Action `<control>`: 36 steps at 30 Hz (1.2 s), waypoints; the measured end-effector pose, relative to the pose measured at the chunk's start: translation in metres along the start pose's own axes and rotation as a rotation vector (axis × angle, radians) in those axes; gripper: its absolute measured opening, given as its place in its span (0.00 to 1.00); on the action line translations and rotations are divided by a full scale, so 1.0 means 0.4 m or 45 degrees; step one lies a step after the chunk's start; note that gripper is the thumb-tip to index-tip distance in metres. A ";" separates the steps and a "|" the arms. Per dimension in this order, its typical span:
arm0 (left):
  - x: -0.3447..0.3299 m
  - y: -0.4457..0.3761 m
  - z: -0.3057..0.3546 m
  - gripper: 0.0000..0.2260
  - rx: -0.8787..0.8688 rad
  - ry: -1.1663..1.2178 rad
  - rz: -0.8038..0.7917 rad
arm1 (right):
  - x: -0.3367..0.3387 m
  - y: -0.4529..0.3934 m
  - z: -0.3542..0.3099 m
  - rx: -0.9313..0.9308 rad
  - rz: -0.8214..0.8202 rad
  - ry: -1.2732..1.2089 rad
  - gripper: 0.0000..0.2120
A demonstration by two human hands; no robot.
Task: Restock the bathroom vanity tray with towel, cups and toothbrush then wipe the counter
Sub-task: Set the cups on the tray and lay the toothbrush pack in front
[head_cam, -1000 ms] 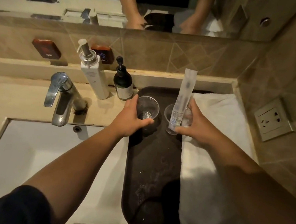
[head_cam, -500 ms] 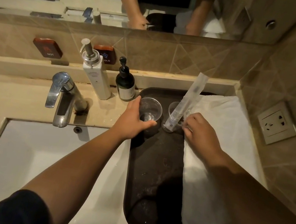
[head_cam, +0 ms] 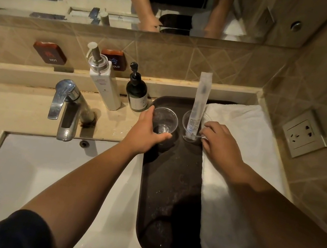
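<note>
Two bare forearms, no watch or rings showing on the hands. The left arm wears a dark short sleeve [head_cam: 15, 231]; the right arm's sleeve is out of frame.

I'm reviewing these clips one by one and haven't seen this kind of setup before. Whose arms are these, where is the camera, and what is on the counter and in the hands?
There is no machine here: a person wears a wide-angle camera on the head, looking down at their own arms. The mirror at the top reflects those arms.

On the counter beside the sink lies a dark tray. A folded white towel covers its right side. Two clear cups stand at its far end. The left hand grips the left cup. The right cup holds a wrapped toothbrush standing upright; the right hand rests on the towel edge, fingertips at that cup, gripping nothing clearly. A tap and two pump bottles stand to the left.
</note>
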State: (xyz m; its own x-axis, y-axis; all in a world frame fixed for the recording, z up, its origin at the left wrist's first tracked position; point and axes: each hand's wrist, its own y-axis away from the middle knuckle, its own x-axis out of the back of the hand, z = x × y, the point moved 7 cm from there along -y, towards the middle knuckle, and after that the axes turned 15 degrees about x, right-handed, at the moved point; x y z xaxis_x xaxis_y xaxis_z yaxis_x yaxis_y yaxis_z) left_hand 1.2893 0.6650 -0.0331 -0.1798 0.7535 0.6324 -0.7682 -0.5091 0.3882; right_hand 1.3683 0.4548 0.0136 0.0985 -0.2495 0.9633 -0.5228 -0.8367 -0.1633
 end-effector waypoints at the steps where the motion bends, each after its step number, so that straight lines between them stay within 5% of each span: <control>1: 0.000 0.000 0.000 0.48 -0.001 -0.003 0.003 | 0.000 0.001 -0.002 0.017 -0.003 0.011 0.11; 15: -0.003 0.000 0.004 0.47 -0.004 -0.011 0.023 | 0.026 0.035 -0.008 -0.008 0.008 -0.008 0.21; 21: -0.002 -0.007 -0.003 0.48 -0.002 -0.011 0.012 | 0.096 -0.044 0.069 -0.393 0.323 -0.534 0.20; 24: -0.002 -0.009 -0.005 0.48 0.004 -0.012 0.003 | 0.080 -0.153 0.109 -0.523 0.133 -0.782 0.22; 28: -0.001 -0.007 -0.004 0.48 0.011 -0.007 -0.004 | 0.037 -0.225 0.108 -0.506 -0.135 -1.078 0.10; 30: -0.002 -0.005 -0.003 0.48 0.018 -0.010 -0.004 | 0.027 -0.227 0.099 -0.533 -0.125 -1.239 0.03; 36: 0.002 -0.012 -0.006 0.51 0.029 -0.023 -0.031 | 0.104 -0.199 0.097 -0.506 0.084 -1.294 0.03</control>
State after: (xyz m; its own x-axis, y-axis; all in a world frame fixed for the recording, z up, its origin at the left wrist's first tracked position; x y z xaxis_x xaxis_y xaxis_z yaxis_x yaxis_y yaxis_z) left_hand 1.2913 0.6691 -0.0361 -0.1501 0.7584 0.6343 -0.7582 -0.5000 0.4185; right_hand 1.4467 0.4921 0.0584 0.6177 -0.7271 0.2997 -0.7710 -0.6350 0.0482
